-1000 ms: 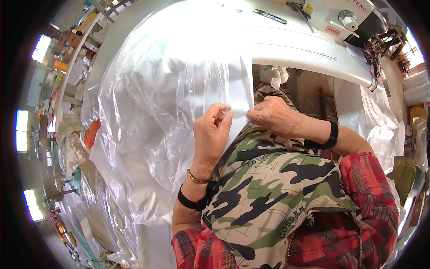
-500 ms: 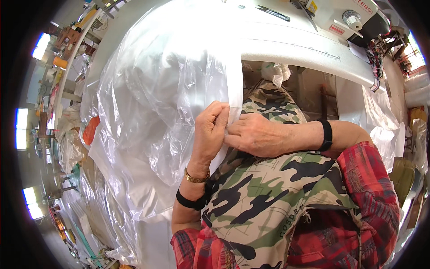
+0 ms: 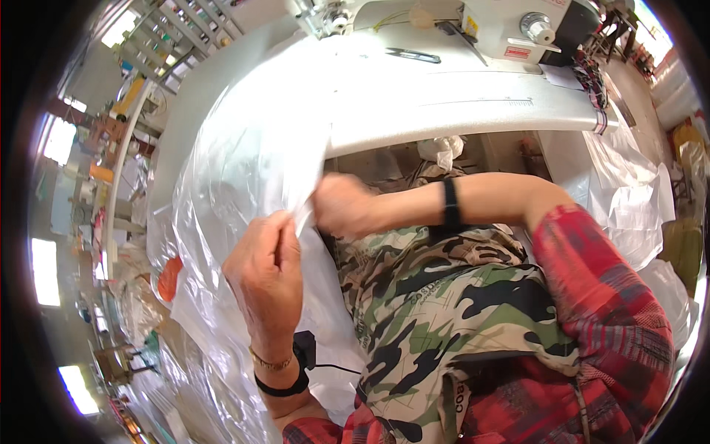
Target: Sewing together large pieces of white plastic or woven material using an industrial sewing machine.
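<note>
A large sheet of thin, clear plastic film hangs over the table edge at the left and spreads down beside my lap. My left hand pinches the film's right edge, thumb pressed against the curled fingers. Just beyond it, my right hand is at the same edge, a little farther from me. Motion smears its fingers, so their hold on the film cannot be made out. Folds gather along the edge between the two hands.
A white sewing machine stands on the white table at the far right. Small thread snips lie on the tabletop. An orange-red piece shows by the film at left. More white plastic hangs at right.
Both hands have moved left with the film's edge, the left one also nearer to me. My head view has shifted, showing more of the table's far side.
</note>
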A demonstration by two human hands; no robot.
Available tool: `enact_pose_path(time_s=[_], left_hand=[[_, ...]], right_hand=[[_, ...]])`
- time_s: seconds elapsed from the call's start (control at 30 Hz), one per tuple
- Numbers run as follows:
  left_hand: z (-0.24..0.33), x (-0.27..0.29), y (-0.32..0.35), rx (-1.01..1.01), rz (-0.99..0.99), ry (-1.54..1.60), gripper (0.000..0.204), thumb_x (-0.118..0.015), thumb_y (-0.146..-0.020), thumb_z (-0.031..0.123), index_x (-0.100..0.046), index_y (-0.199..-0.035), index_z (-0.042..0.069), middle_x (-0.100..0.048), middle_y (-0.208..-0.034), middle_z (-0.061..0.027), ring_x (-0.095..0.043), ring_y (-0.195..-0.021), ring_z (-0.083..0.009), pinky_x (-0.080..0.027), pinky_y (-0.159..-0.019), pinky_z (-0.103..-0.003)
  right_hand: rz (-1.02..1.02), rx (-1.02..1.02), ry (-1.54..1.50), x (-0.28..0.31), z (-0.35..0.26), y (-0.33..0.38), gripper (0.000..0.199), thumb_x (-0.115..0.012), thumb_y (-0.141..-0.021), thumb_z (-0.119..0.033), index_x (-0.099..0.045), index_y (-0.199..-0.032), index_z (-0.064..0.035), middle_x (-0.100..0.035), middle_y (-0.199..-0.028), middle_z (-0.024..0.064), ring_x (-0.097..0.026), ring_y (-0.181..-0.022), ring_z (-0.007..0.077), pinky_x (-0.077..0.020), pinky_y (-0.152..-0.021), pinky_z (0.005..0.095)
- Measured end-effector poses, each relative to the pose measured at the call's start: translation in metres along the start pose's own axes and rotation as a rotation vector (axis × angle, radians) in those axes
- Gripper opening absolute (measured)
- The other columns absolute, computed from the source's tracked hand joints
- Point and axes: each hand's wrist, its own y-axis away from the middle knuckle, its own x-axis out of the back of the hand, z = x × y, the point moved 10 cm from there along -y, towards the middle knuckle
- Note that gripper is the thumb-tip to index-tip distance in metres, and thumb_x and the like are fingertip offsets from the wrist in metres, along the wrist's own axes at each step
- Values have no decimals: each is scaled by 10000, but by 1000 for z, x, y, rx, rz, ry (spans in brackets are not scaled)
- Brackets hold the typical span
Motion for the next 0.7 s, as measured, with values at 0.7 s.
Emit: enact_pose_path(time_s=[0.7], left_hand=[[3, -91, 57, 59, -181, 192, 196, -610, -849, -25, -624, -1044, -37, -595, -839, -146, -585, -652, -279, -465, -614, -343]], right_hand=[[447, 615, 667, 143, 7, 27, 230, -642, -851, -254, -580, -848, -32, -572, -833, 114, -598, -841, 285, -505, -709, 409]])
